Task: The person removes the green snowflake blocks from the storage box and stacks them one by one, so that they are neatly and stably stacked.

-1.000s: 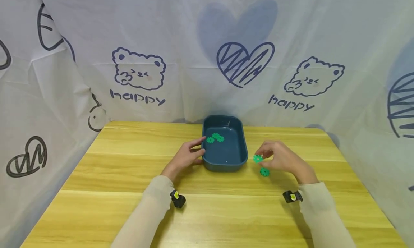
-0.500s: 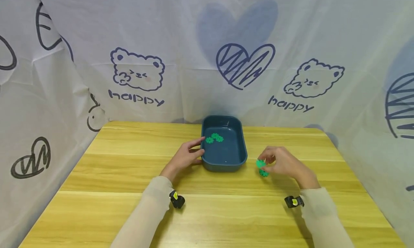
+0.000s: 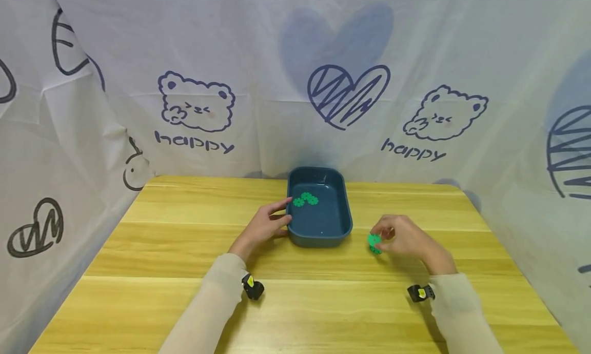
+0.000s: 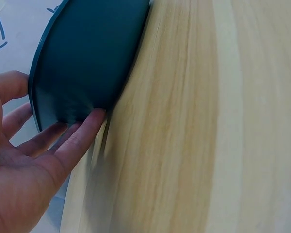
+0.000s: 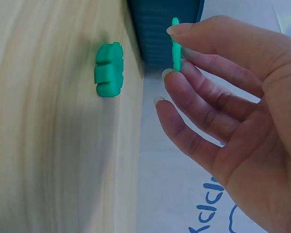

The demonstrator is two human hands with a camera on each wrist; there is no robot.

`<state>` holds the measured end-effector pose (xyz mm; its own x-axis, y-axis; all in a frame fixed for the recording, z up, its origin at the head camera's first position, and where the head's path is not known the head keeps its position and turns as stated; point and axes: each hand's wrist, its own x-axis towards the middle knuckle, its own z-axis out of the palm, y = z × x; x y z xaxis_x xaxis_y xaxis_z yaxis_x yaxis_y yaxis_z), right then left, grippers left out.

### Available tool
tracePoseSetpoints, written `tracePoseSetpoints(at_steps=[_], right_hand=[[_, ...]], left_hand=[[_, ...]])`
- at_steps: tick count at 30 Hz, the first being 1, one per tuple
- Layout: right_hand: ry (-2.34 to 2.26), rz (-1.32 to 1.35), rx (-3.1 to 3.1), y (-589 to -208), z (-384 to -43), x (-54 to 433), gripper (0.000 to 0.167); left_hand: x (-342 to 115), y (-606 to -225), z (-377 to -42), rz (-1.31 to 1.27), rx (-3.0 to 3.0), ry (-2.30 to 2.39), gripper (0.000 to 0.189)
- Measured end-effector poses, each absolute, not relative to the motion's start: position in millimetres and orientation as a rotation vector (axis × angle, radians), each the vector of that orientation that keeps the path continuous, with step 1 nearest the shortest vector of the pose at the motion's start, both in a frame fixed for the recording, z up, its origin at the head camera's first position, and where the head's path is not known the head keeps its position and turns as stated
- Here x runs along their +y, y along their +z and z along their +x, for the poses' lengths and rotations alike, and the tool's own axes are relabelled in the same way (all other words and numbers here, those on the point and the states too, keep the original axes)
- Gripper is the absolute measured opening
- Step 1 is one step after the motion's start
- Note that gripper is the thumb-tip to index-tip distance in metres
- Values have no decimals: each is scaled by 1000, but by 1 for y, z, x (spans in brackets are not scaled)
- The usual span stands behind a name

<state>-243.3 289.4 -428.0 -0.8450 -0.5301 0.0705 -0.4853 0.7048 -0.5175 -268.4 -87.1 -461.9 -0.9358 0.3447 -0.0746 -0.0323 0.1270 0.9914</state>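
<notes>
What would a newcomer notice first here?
Probably the dark blue tray toward the back of the table, holding three green flower-shaped discs, with the left hand touching its side. To its right, the right hand pinches another green disc near a green piece on the table. Behind hangs white cloth with blue bear drawings.

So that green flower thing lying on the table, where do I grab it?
Probably pinch the green flower thing by its notched rim, thumb and finger on opposite edges, coming down from above. It lies flat on the table, so its underside is covered, but its thick edge is exposed. The right hand pinches another green piece, so set that down first.
</notes>
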Motion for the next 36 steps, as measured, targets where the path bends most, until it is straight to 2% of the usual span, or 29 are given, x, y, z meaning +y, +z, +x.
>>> tracePoseSetpoints(at_steps=[36], right_hand=[[-796, -804, 2775, -446, -250, 300, 22]], left_hand=[[-88, -465, -270, 321, 2119, 1883, 58]])
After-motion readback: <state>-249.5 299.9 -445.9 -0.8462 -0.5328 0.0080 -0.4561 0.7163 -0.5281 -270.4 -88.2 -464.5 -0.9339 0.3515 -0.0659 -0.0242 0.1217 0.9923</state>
